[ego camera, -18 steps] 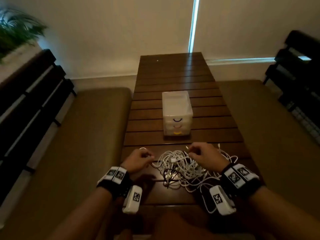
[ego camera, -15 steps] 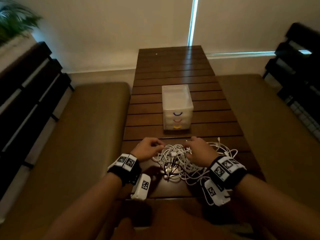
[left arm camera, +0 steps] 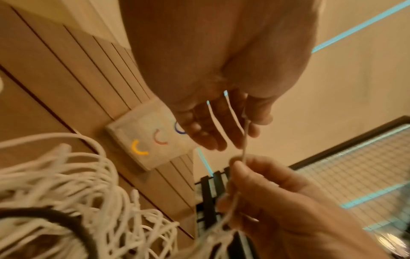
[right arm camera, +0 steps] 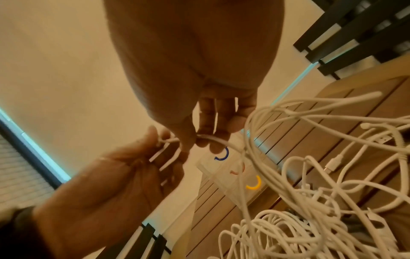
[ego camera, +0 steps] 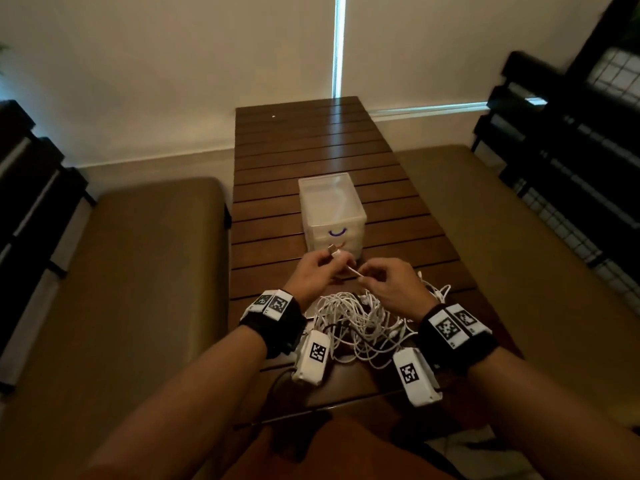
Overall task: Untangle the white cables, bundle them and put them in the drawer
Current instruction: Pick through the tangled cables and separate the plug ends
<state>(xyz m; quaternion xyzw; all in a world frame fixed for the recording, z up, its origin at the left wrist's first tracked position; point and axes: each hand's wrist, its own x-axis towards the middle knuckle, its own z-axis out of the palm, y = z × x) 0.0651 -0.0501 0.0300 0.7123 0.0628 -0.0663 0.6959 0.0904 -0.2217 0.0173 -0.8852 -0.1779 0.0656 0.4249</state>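
A tangle of white cables (ego camera: 360, 323) lies on the near end of the wooden slat table (ego camera: 311, 150). One white cable's plug end (ego camera: 334, 252) is lifted above the pile. My left hand (ego camera: 330, 261) pinches it just behind the plug. My right hand (ego camera: 363, 277) pinches the same cable a short way along, and the strand (left arm camera: 245, 136) runs taut between the two hands. Behind the hands stands a translucent drawer unit (ego camera: 332, 216) with blue, red and yellow handles, all drawers closed. In the right wrist view the cable (right arm camera: 213, 139) leads down into the tangle (right arm camera: 310, 192).
A black cable (left arm camera: 66, 220) runs through the white pile. Padded benches (ego camera: 138, 271) flank the table on both sides, backed by dark slatted frames (ego camera: 571, 168). A wall closes off the table's far end.
Both hands have come up off the pile and moved forward toward the drawer unit, lifting one cable end out of the tangle. The pile now lies between my wrists.
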